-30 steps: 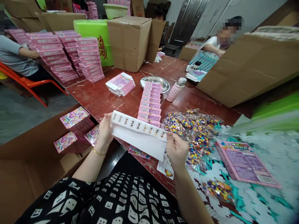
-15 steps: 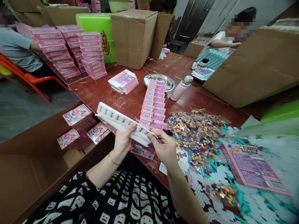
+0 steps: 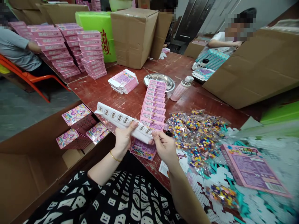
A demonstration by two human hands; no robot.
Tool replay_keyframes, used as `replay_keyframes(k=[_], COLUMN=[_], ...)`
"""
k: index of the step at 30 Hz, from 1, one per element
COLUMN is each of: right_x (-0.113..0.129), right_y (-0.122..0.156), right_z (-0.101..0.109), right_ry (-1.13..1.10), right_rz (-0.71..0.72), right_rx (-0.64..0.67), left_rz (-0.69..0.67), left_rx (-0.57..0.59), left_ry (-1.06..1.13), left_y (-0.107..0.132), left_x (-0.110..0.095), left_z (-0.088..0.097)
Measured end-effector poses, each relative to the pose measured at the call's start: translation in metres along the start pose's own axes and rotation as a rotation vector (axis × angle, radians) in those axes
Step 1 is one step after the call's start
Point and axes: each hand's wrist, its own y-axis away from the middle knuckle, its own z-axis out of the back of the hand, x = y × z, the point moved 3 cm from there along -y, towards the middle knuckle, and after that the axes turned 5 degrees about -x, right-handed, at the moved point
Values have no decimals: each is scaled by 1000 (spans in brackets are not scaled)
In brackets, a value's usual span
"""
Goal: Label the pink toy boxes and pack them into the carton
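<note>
Both hands hold a white strip of round printed stickers (image 3: pixel 119 117) above the table's near edge. My left hand (image 3: pixel 123 140) grips it from below, thumb on top near its middle. At the strip's right end, my right hand (image 3: pixel 164 146) pinches the edge or a sticker there; its fingertips hide which. Just beyond, a slanting row of overlapping pink boxes (image 3: pixel 153 101) runs away from me, barcodes showing. Under the strip lies another pink and purple box (image 3: pixel 143 151), partly covered. A white sheet with a pixel pattern (image 3: pixel 182 157) sits right of it, beside my right wrist.
Bags of colourful beads (image 3: pixel 198 130) and white and teal plastic pieces (image 3: pixel 224 177) cover the right. A steel tray (image 3: pixel 171 81), pink bottle (image 3: pixel 181 89) and flat cartons (image 3: pixel 123 81) stand farther off. An open carton (image 3: pixel 25 168) holds boxes at left. Co-workers sit beyond.
The strip has tilted so that its printed face shows more fully, and its right end has turned. My right fingertips have shifted slightly at that end; both hands keep their hold.
</note>
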Motion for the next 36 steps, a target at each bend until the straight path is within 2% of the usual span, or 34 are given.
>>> replay_keyframes(k=[2, 5, 8, 11, 14, 16, 18, 20, 22, 26, 29, 32, 36], right_x=[4, 15, 20, 15, 13, 19, 25, 24, 9, -50, -94, -122, -146], right_y=[-2, -5, -12, -25, -37, -45, -58, -88, -138, -269, -344, -378, -389], right_z=[3, 10, 15, 11, -4, -13, -14, -2, 18, 52, 54, 43, 32], right_ry=[27, 78, 8, -99, -93, -131, -219, -307, -345, -207, -84, -32, 30], right_rz=[78, 267, 420, 390, 310, 334, 366, 350, 310, 185, 79, 43, 26], right_rx=[-64, -160, -141, -123, -70, -5, 23, -25, -123, -236, -182, -95, -6], left_rz=[-22, -50, -50, -45, -50, -54, -44, -7, 62, 173, 233, 282, 295], left_rx=[-7, -2, -8, -24, -21, -24, -56, -100, -125, -134, -162, -219, -265], left_ry=[-19, -45, -66, -73, -74, -64, -22, 48, 98, 58, -5, -55, -72], left_y=[-2, -5, -10, -15, -22, -30, -43, -58, -74, -100, -116, -131, -147], left_x=[0, 1, 3, 3, 2, 1, 0, -1, -1, 5, 12, 17, 19], left_z=[1, 3, 5, 5, -1, -5, -8, -8, -5, 8, 18, 23, 23])
